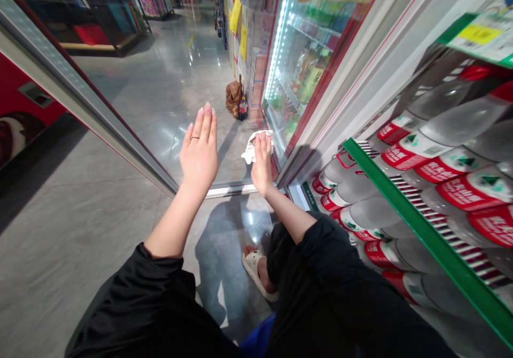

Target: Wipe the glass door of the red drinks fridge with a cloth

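Observation:
In front of me is the glass door (160, 107) of a drinks cooler, in a pale metal frame. My left hand (200, 147) is raised toward the glass, its fingers straight and close together, a ring on one of them. It holds nothing; whether the palm touches the glass I cannot tell. Lower and to the right, my right hand (262, 165) presses a crumpled white tissue (249, 149) under flattened fingers against the glass, near the door's lower right corner. The tissue's edges stick out around the fingers.
Large water bottles (417, 149) with red labels lie stacked on the right, behind a green shelf edge (425, 230). My sandalled foot (258, 272) stands below. Through the glass show a brown bag (233, 97), a cola bottle (243, 108) and another lit cooler (304, 69).

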{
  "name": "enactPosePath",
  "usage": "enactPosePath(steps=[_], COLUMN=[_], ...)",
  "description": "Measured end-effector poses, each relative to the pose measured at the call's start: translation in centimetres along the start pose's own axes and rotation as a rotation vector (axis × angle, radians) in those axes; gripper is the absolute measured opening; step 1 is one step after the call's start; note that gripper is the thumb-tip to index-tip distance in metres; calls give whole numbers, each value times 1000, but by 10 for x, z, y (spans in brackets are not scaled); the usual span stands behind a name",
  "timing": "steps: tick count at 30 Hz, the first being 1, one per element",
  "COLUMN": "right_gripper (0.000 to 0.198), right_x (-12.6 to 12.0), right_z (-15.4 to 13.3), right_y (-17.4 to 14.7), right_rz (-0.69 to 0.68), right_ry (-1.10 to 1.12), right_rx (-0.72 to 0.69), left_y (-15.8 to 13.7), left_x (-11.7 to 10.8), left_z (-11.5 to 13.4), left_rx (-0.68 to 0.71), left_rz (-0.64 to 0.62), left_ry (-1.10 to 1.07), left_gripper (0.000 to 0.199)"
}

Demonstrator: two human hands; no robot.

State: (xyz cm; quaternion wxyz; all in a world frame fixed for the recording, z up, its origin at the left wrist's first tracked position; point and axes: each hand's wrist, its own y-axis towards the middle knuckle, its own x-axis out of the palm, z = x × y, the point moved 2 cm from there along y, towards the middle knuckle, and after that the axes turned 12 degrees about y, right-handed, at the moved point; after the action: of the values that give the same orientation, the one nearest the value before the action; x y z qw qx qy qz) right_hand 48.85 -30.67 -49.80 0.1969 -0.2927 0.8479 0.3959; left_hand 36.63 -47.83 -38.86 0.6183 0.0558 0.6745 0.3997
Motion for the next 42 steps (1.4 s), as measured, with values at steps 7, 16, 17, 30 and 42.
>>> enactPosePath(steps=[7, 16, 17, 30, 42], right_gripper=[89, 73, 74, 64, 63], right_x=[-31, -43, -47, -36, -31], right_z=[7, -20, -22, -34, -54], right_y=[11, 34, 41, 34, 36], right_rz=[-68, -266, -245, -492, -352], right_ry=[-71, -210, -217, -205, -193], right_rx=[-70, -247, -254, -525, -497], left_y=[2, 2, 3, -40, -50], left_x=[-7, -9, -11, -57, -59], left_z=[-11, -11, -11, -76, -101], left_rx=[65, 93, 97, 102, -9], left_rz=[-38, -71, -81, -15, -20], left_ry=[-9, 91, 112, 212, 227], left_gripper=[83, 86, 87, 85, 75])
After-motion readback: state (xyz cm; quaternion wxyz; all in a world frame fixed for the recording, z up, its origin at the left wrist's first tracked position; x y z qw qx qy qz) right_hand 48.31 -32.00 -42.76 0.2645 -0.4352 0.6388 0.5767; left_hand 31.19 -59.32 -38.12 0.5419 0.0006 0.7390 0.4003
